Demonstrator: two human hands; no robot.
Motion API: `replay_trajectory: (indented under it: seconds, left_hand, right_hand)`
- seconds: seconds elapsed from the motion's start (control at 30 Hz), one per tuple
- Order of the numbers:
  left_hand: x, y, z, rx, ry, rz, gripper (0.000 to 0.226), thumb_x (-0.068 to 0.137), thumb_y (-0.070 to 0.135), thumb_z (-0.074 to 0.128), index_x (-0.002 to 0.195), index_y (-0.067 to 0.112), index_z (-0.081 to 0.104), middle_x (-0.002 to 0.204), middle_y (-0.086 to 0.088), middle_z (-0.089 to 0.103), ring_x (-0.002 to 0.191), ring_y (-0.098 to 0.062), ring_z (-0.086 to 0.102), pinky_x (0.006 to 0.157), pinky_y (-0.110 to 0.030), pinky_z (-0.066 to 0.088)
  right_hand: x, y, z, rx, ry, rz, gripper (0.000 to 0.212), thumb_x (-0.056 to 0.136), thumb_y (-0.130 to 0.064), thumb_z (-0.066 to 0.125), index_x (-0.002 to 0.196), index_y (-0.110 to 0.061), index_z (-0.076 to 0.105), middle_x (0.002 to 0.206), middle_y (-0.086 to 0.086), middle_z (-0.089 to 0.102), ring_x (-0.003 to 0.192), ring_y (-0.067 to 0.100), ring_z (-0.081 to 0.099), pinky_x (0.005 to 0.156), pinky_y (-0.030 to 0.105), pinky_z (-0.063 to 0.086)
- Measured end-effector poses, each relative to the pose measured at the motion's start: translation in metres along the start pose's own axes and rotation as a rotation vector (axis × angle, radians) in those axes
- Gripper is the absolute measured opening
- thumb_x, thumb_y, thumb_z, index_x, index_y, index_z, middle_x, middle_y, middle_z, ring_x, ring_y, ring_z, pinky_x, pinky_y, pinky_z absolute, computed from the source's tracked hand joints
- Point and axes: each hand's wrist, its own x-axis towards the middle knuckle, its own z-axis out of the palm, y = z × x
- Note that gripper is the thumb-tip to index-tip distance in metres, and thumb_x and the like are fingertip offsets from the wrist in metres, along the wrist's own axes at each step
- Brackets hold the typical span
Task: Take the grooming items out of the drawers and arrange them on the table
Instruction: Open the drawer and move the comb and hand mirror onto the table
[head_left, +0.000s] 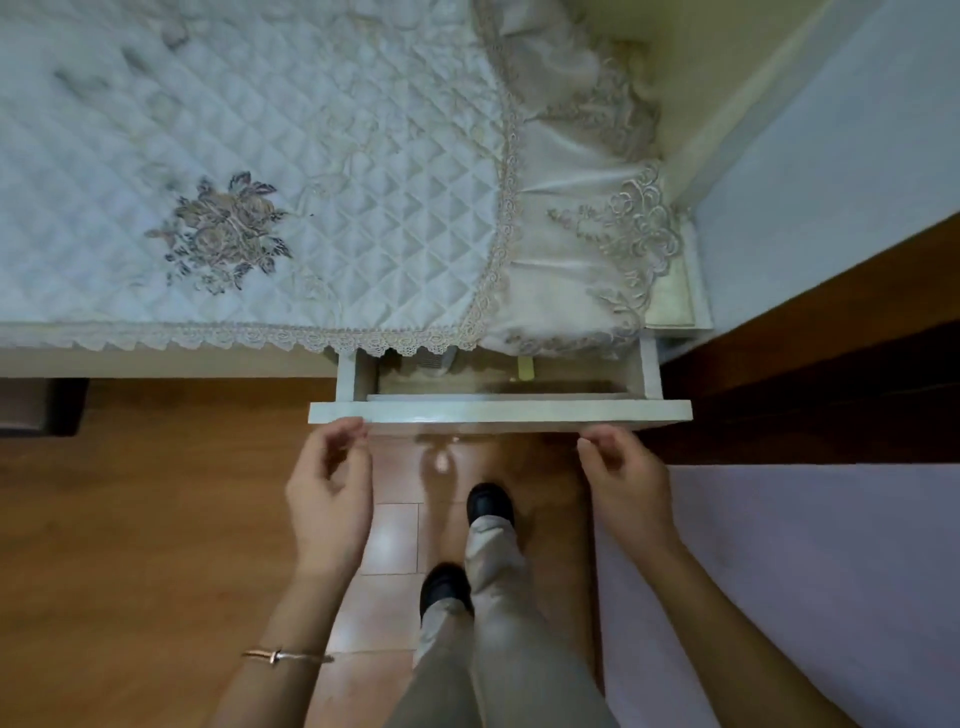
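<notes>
Standing at a white drawer (500, 410), partly open under the quilted, lace-edged tablecloth (311, 208). Left hand (330, 483) and right hand (623, 478) curling loosely at the front's two ends, empty, clamped on nothing. Grooming items not showing; interior mostly hidden. Risking lace snagging, or an uneven pull jamming the drawer.

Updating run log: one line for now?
white wooden drawer: partly open | left hand: at front edge | right hand: at front edge | items: none out

text: none legible | labels: none | brands: none | numbers: none | signs: none
</notes>
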Motion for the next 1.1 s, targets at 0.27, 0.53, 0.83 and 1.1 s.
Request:
replay_trajectory:
  seconds: [0.27, 0.53, 0.83, 1.1]
  left_hand:
    - [0.037, 0.005, 0.001, 0.796, -0.419, 0.432, 0.064, 0.08, 0.046, 0.029, 0.118, 0.003, 0.058, 0.116, -0.015, 0.063, 0.111, -0.033, 0.054, 0.097, -0.038, 0.041]
    - [-0.006, 0.003, -0.014, 0.688, -0.371, 0.268, 0.043, 0.079, 0.043, 0.038, 0.099, 0.015, 0.065, 0.095, -0.004, 0.068, 0.095, -0.024, 0.056, 0.083, -0.035, 0.042]
    - [-0.067, -0.023, -0.037, 0.737, -0.381, 0.253, 0.019, 0.089, 0.032, 0.047, 0.084, 0.022, 0.063, 0.089, 0.004, 0.067, 0.09, -0.016, 0.054, 0.079, -0.027, 0.026]
    - [-0.091, -0.031, -0.045, 0.756, -0.397, 0.219, 0.022, 0.09, 0.031, 0.044, 0.081, 0.022, 0.062, 0.086, 0.005, 0.067, 0.088, -0.017, 0.054, 0.08, -0.028, 0.028]
  right_hand:
    - [0.03, -0.02, -0.014, -0.5, 0.026, -0.375, 0.026, 0.086, -0.024, 0.058, 0.106, -0.009, 0.065, 0.108, 0.011, 0.066, 0.103, 0.029, 0.055, 0.088, 0.036, 0.042]
    - [-0.021, -0.004, -0.016, -0.421, 0.009, -0.267, 0.026, 0.085, -0.025, 0.061, 0.102, -0.007, 0.067, 0.106, 0.01, 0.068, 0.106, 0.026, 0.055, 0.092, 0.037, 0.042]
    - [-0.089, 0.03, -0.017, -0.45, -0.021, -0.175, 0.024, 0.084, -0.032, 0.059, 0.094, -0.011, 0.067, 0.101, 0.005, 0.069, 0.099, 0.022, 0.056, 0.085, 0.033, 0.043]
    - [-0.109, 0.037, -0.023, -0.425, -0.117, -0.119, 0.025, 0.085, -0.033, 0.059, 0.091, -0.01, 0.067, 0.097, 0.002, 0.067, 0.095, 0.019, 0.057, 0.08, 0.031, 0.045]
